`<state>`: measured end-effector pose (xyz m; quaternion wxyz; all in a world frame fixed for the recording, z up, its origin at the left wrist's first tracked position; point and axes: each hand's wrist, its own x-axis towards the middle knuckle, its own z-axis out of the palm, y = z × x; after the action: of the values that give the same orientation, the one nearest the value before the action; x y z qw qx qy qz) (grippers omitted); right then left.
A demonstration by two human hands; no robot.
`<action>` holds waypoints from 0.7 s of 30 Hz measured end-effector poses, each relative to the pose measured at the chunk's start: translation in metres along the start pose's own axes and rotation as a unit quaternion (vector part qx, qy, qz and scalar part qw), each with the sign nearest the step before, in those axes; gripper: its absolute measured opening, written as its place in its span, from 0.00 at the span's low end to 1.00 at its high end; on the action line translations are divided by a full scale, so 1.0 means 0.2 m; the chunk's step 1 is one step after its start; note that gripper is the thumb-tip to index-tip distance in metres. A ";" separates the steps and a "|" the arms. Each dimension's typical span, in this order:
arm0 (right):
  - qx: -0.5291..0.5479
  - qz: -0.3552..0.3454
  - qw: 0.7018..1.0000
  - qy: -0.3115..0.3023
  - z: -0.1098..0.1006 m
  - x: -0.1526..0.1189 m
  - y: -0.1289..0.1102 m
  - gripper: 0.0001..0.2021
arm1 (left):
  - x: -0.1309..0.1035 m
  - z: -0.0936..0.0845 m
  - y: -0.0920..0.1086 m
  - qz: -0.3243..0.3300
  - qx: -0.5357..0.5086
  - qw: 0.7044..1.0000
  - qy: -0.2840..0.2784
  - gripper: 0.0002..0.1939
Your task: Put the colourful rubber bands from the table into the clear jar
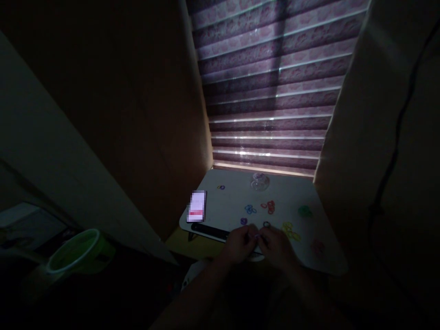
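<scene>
View: head camera, dim light.
Held thing: a small purple band (256, 235) is lying between the two hands, over the near edge of the white tabletop (227, 201).
Left hand (239, 241): fingertips are pinching its left side.
Right hand (277, 244): fingertips are closing on its right side.
Nearer hand: neither; both are touching it.
Long axis: seems to be running crosswise, hand to hand; fingers are hiding its full shape.
Neighbours: purple rings (244, 221) are resting just beyond the left hand.
</scene>
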<state>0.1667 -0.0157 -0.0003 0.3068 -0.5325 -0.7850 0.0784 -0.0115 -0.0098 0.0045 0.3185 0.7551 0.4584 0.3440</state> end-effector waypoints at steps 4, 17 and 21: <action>0.013 -0.002 1.000 0.007 -0.01 0.00 -0.01 0.09 | 0.01 0.00 -0.02 -0.005 -0.002 1.000 0.001 0.08; 0.030 -0.011 0.999 0.002 0.01 0.00 0.03 0.11 | 0.02 -0.01 0.00 -0.045 -0.023 0.999 0.016 0.10; 0.041 -0.018 0.999 -0.002 0.01 -0.01 0.03 0.07 | 0.02 0.00 0.00 -0.041 -0.045 0.998 0.015 0.10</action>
<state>0.1713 -0.0142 -0.0056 0.3279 -0.5053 -0.7911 0.1066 -0.0114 -0.0061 0.0051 0.3591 0.7151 0.4777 0.3625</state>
